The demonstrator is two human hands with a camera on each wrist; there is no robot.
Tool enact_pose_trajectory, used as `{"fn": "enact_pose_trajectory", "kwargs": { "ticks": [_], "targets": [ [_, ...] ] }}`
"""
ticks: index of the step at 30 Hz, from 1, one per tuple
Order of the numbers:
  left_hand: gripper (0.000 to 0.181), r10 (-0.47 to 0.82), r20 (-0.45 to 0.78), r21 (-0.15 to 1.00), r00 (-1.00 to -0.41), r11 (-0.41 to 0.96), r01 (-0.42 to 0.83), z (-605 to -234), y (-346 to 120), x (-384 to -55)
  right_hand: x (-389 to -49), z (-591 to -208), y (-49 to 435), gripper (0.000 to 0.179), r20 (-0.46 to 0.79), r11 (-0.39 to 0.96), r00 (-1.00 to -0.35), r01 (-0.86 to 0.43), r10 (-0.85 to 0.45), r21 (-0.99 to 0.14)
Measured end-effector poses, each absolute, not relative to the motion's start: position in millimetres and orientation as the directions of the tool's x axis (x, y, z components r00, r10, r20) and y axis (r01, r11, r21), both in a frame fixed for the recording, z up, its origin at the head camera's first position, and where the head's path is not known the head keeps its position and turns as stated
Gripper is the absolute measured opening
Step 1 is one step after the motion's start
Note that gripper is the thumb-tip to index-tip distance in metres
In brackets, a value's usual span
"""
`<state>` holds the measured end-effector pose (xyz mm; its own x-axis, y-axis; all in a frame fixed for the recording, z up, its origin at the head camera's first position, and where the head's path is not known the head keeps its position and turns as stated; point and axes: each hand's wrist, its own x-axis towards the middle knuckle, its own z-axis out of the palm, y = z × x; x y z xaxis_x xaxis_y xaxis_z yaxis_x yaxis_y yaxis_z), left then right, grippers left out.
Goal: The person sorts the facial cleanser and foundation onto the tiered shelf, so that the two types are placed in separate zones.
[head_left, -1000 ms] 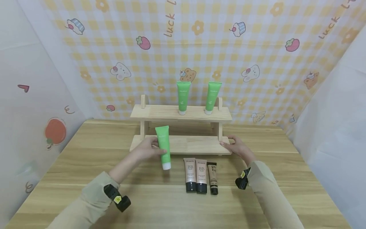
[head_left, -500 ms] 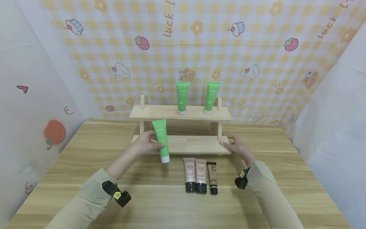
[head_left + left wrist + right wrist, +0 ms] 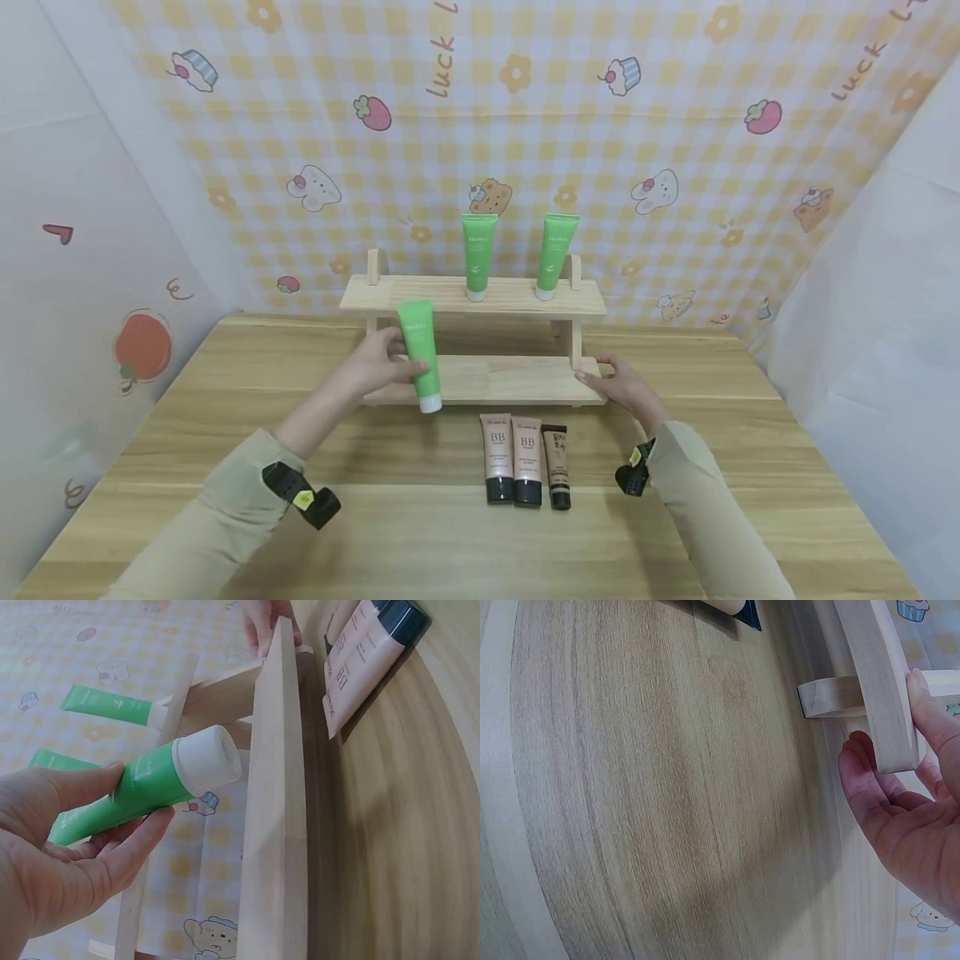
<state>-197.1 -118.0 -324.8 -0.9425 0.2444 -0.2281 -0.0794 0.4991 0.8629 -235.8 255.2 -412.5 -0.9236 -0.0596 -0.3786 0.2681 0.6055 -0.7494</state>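
My left hand [image 3: 381, 364] pinches a green squeeze tube [image 3: 422, 346] with its white cap downward, in front of the left part of a two-tier wooden shelf [image 3: 517, 379]. In the left wrist view the thumb lies on one side of the green tube [image 3: 146, 780] and the fingers on the other. My right hand [image 3: 621, 387] holds the right end of the lower board; in the right wrist view the thumb and fingers lie on opposite faces of the board [image 3: 885, 697]. Two more green tubes, one nearer the middle [image 3: 478, 254] and one to the right [image 3: 557, 254], stand cap down on the upper tier.
On the table [image 3: 420, 533] before the shelf lie two pink BB cream tubes [image 3: 513, 454] with black caps, side by side. A slimmer tan tube [image 3: 557, 462] lies just right of them. Behind the shelf hangs a yellow checked cloth [image 3: 420, 167]; white cloth flanks both sides.
My left hand has moved the green tube up and slightly left, toward the shelf, so it now overlaps the upper tier's front edge in the head view. The right hand stays in place.
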Motion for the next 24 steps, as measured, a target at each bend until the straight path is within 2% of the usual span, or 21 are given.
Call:
{"fn": "enact_pose_trajectory", "kwargs": {
  "ticks": [11, 24],
  "targets": [
    [0.053, 0.267, -0.171, 0.851, -0.948, 0.526, -0.005, -312, -124, -202, -236, -413, 255, 0.077, -0.382, 0.609, -0.923, 0.274, -0.052, -0.745],
    [0.057, 0.222, -0.171, 0.807, -0.96, 0.591, -0.007, -295, -131, -211, -235, -413, 256, 0.077, -0.386, 0.606, -0.92, 0.27, -0.065, -0.748]
  ]
}}
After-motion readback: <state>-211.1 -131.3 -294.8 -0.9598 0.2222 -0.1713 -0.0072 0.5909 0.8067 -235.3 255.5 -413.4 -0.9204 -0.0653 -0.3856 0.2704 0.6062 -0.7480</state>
